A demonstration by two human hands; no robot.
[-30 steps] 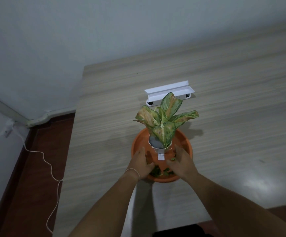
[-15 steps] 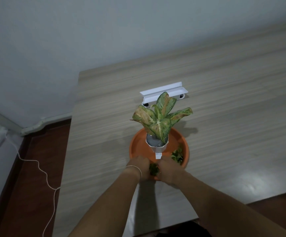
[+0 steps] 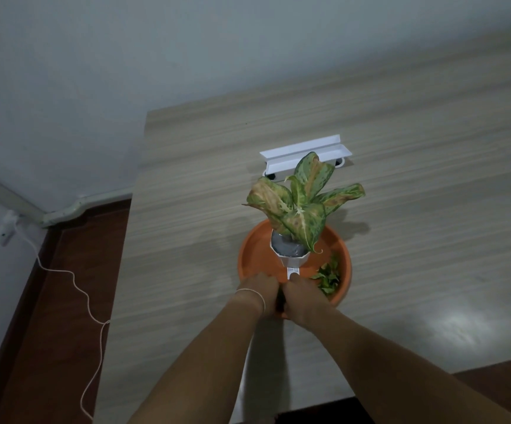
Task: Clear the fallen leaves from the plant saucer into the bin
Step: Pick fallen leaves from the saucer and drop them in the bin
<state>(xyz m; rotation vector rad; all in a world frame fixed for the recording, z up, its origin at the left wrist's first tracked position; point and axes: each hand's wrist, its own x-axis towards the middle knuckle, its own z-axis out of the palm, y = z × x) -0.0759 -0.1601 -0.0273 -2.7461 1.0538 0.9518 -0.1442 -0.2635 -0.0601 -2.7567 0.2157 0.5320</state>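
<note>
An orange plant saucer (image 3: pixel 255 250) sits on the wooden table and holds a small white pot (image 3: pixel 291 259) with a variegated green-and-orange plant (image 3: pixel 300 206). A pile of fallen leaves (image 3: pixel 329 275) lies in the saucer's right part. My left hand (image 3: pixel 258 286) and my right hand (image 3: pixel 303 296) are pressed side by side at the saucer's near rim. Their fingers are curled down and closed over a clump of leaves, which they hide. No bin is in view.
A white plastic shelf-like piece (image 3: pixel 306 153) lies on the table (image 3: pixel 431 209) just behind the plant. The table's left edge drops to a dark red floor, where a thin white cable (image 3: pixel 79 292) trails from a wall socket (image 3: pixel 4 232).
My hands moved from apart on either side of the pot to pressed together at the near rim. The green leaves seen between them are now covered by closed fingers.
</note>
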